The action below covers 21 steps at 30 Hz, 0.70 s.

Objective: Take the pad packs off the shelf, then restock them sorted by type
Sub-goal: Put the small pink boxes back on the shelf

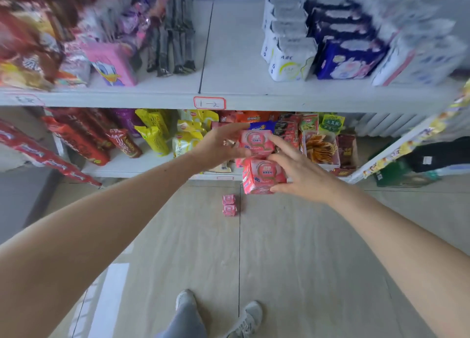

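Between my two hands I carry a stack of pink pad packs: an upper pack [256,141] and a lower pack [264,176]. My left hand [223,144] grips the upper pack from the left, and my right hand [302,169] grips the lower pack from the right with a finger reaching to the upper one. Two more small pink packs [229,205] lie stacked on the floor below. On the upper shelf [241,83] stand white pad packs [290,58], dark blue pad packs [348,58] and white-and-pink packs [417,60] at the right.
The upper shelf's left half holds snack bags, a pink cartoon pack [112,65] and dark sachets [175,45]. The lower shelf [132,164] is packed with red, yellow and green snack bags. My shoes [218,312] stand on the pale floor.
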Each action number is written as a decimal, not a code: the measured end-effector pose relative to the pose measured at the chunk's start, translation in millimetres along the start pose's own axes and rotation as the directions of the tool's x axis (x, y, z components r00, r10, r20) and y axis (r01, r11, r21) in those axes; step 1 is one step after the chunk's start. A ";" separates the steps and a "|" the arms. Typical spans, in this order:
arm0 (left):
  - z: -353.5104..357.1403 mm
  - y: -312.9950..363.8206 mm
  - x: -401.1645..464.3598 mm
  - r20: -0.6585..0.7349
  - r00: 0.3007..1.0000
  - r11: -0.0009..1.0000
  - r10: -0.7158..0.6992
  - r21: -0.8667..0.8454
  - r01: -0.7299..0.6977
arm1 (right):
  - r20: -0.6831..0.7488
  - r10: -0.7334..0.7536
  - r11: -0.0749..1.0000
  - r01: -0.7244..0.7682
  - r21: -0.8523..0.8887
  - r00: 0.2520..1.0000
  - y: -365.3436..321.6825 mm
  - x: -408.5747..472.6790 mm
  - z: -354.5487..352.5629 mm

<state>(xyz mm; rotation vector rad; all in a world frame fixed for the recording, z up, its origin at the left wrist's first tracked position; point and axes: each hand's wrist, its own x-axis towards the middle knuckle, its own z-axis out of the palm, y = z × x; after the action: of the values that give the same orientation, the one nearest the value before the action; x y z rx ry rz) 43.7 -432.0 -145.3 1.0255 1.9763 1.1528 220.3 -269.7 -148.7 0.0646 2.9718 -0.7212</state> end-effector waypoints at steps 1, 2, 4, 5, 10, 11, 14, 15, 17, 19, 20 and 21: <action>-3.7 12.5 2.0 -0.017 1.000 1.000 0.008 -0.018 -0.008 | -0.005 -0.004 1.000 0.004 -0.026 1.000 -2.9 1.2 -12.7; -7.8 25.0 4.1 -0.035 0.999 0.999 0.008 -0.048 -0.010 | -0.013 -0.006 0.999 0.005 -0.049 1.000 -4.8 3.2 -24.3; -15.8 43.8 10.0 -0.070 0.998 0.997 0.006 -0.082 -0.012 | -0.019 0.009 0.997 -0.010 -0.078 1.000 -8.3 7.9 -45.4; -20.0 50.6 14.2 -0.086 0.996 0.997 0.010 -0.081 -0.017 | -0.020 0.018 0.996 -0.020 -0.086 1.000 -8.9 12.0 -54.8; -43.8 62.8 47.7 -0.188 0.980 0.996 0.059 -0.047 -0.069 | -0.001 0.060 0.989 -0.060 -0.134 0.998 -9.1 48.3 -95.1; -50.0 63.5 56.8 -0.200 0.977 0.996 0.068 -0.044 -0.078 | -0.003 0.068 0.988 -0.067 -0.137 0.998 -8.5 58.5 -102.0; -72.0 61.9 88.4 -0.210 0.974 0.995 0.087 -0.021 -0.094 | 0.000 0.079 0.983 -0.078 -0.164 0.997 -5.4 94.9 -119.2; -79.8 60.0 99.3 -0.209 0.975 0.996 0.078 -0.025 -0.085 | 0.009 0.090 0.980 -0.087 -0.179 0.996 -4.6 107.8 -124.0; -95.9 54.6 122.3 -0.223 0.973 0.997 0.063 -0.035 -0.072 | 0.015 0.104 0.971 -0.098 -0.220 0.994 -1.1 136.0 -133.0; -110.9 48.1 143.8 -0.239 0.970 0.997 0.050 -0.050 -0.063 | 0.008 0.112 0.959 -0.106 -0.263 0.994 3.4 163.2 -138.7; -117.8 45.9 153.5 -0.243 0.969 0.996 0.047 -0.056 -0.063 | 0.006 0.115 0.951 -0.108 -0.290 0.993 6.1 176.1 -141.0; -124.0 44.1 162.4 -0.241 0.970 0.996 0.042 -0.063 -0.059 | 0.006 0.116 0.941 -0.108 -0.322 0.993 9.5 188.4 -142.7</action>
<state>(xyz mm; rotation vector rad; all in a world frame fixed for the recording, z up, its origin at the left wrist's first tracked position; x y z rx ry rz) -124.4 -330.4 -73.9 0.9428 2.0869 1.4206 23.2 -191.7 -43.6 0.1995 2.9878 -0.2166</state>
